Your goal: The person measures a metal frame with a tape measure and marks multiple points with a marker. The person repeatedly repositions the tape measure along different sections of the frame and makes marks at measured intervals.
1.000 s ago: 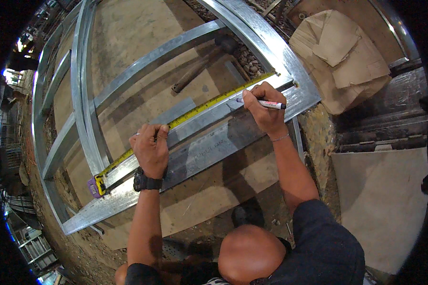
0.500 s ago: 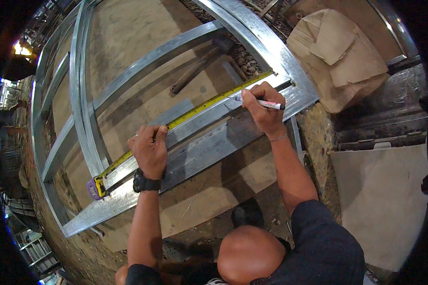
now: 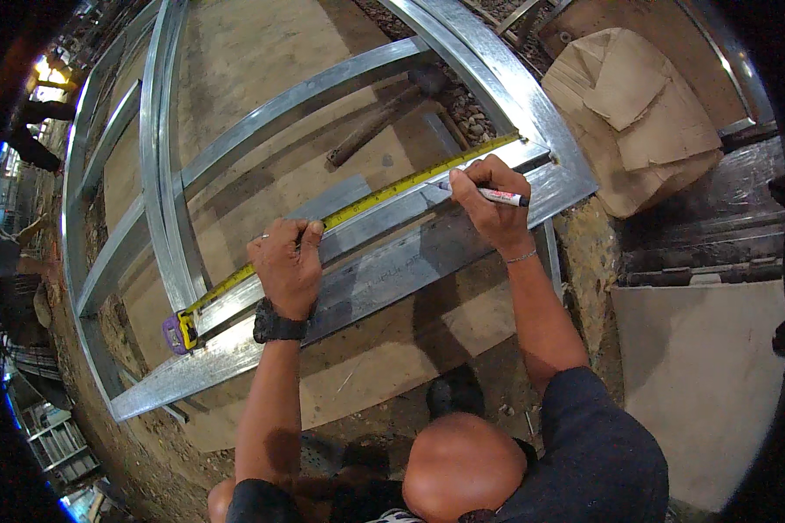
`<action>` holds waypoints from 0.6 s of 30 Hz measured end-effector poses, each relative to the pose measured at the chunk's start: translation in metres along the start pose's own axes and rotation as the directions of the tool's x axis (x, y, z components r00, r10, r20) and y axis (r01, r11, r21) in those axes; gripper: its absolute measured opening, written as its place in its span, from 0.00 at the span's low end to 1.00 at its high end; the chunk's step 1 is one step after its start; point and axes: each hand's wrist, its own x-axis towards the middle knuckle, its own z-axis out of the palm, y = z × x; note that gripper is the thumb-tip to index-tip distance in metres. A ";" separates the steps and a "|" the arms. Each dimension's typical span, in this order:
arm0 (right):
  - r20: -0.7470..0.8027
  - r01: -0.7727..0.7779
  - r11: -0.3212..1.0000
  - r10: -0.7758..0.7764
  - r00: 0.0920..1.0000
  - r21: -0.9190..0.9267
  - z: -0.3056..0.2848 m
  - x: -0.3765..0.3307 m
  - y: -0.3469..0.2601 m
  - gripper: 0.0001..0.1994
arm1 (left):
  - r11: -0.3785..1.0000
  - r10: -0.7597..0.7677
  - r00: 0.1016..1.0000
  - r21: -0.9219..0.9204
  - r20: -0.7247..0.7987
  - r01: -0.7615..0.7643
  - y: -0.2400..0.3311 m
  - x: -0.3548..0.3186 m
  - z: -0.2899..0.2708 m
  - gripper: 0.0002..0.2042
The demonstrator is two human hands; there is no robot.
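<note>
A yellow tape measure blade [image 3: 384, 193] lies stretched along a silvery metal bar [image 3: 392, 213], its purple and yellow case [image 3: 180, 333] resting at the bar's left end. My left hand [image 3: 288, 268], with a black watch on the wrist, has its fingers bent over the blade and bar, thumb pressing the tape's edge. In my right hand [image 3: 495, 209] is a white marker [image 3: 501, 197] with a dark end, pinched between thumb and fingers. Its tip points left, close to the bar beside the tape; whether it touches cannot be made out. Dark marks show on the metal near it.
The bar belongs to a large welded metal frame [image 3: 153, 105] over brown sheets on the ground. A hammer [image 3: 375, 126] lies inside the frame. Crumpled brown cardboard [image 3: 632, 118] is at the right, above a pale board [image 3: 693, 375]. A ladder-like metal piece [image 3: 61, 444] stands far left.
The whole view has shifted slightly, moving the frame and hands a little to the right in the picture. Both hands keep their holds, and the marker tip stays near the same part of the bar.
</note>
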 end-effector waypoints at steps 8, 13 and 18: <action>0.023 0.007 1.000 -0.006 1.000 -0.024 0.012 0.000 -0.005 0.13 | 0.999 0.023 1.000 0.022 -0.009 -0.023 0.004 0.001 -0.003 0.10; 0.039 0.014 1.000 -0.013 0.999 -0.017 0.011 0.000 -0.001 0.13 | 1.000 0.012 1.000 0.016 -0.014 -0.012 0.007 0.002 -0.002 0.11; 0.052 0.023 0.999 -0.021 0.998 -0.028 0.012 0.000 -0.003 0.13 | 0.999 0.026 0.999 0.041 -0.021 -0.025 0.005 0.002 -0.003 0.12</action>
